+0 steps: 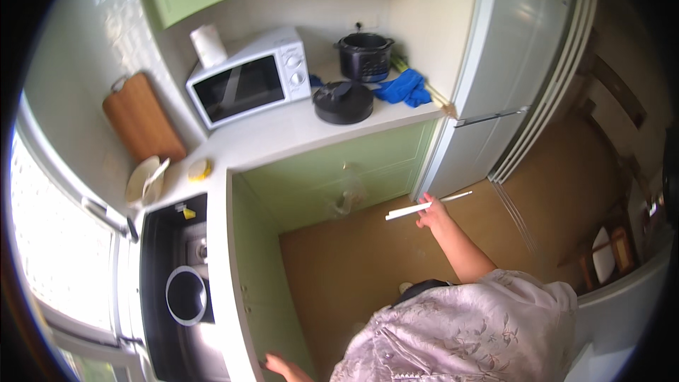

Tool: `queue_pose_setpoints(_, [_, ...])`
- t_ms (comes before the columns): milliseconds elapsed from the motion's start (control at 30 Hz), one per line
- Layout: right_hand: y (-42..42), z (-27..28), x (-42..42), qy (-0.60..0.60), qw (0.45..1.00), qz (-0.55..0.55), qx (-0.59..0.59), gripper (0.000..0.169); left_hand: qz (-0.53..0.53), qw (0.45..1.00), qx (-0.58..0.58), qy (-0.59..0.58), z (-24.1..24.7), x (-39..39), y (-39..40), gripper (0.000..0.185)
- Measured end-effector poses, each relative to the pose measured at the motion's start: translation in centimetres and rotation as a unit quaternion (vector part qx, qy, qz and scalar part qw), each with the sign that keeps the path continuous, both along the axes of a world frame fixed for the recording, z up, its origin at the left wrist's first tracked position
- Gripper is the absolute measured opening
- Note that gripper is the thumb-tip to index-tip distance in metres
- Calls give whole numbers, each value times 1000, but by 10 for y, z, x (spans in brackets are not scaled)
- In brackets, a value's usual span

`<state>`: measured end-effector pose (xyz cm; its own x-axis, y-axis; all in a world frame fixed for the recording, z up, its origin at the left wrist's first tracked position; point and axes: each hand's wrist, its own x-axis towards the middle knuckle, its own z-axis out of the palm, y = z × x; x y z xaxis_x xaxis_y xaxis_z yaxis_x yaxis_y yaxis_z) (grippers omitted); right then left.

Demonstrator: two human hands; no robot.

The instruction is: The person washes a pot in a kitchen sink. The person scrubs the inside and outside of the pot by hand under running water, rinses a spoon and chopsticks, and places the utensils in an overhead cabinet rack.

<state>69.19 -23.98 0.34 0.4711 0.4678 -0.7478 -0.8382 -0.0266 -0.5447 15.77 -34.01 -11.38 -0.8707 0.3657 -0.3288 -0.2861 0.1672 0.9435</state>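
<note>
Out over the brown floor, my right hand (434,213) holds a pair of white chopsticks (408,210) crosswise, their thin ends pointing right. Low in the view, my left hand (276,363) is beside the edge of the white sink counter (233,297); its fingers are partly hidden, and whether they grip anything is unclear. Left of that edge lies the dark sink (156,254) with a round, dark pot (185,296) in it. A black multicooker pot (365,57) stands open on the back counter, its black lid (344,103) in front and a blue cloth (406,87) beside it.
A white microwave (249,82) carries a paper roll (208,45). A wooden cutting board (143,116) leans at the corner near a bowl (146,183) and a yellow-rimmed jar (199,170). The fridge (504,63) stands right of the counter. A clear plastic bag (347,196) hangs on the green cabinet (382,154).
</note>
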Motion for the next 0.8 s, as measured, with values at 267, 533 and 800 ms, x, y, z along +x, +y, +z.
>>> queue_pose_setpoints(267, [22,29,30,27,992,118,26,18,-118,991,29,-51,69,38,-30,39])
queue_pose_setpoints(533, [13,28,73,53,993,104,15,29,-89,990,-17,-107,81,59,-71,23])
queue_pose_setpoints(800, [29,-20,82,61,979,180,71,28,-542,780,-222,220,82,77,-29,31])
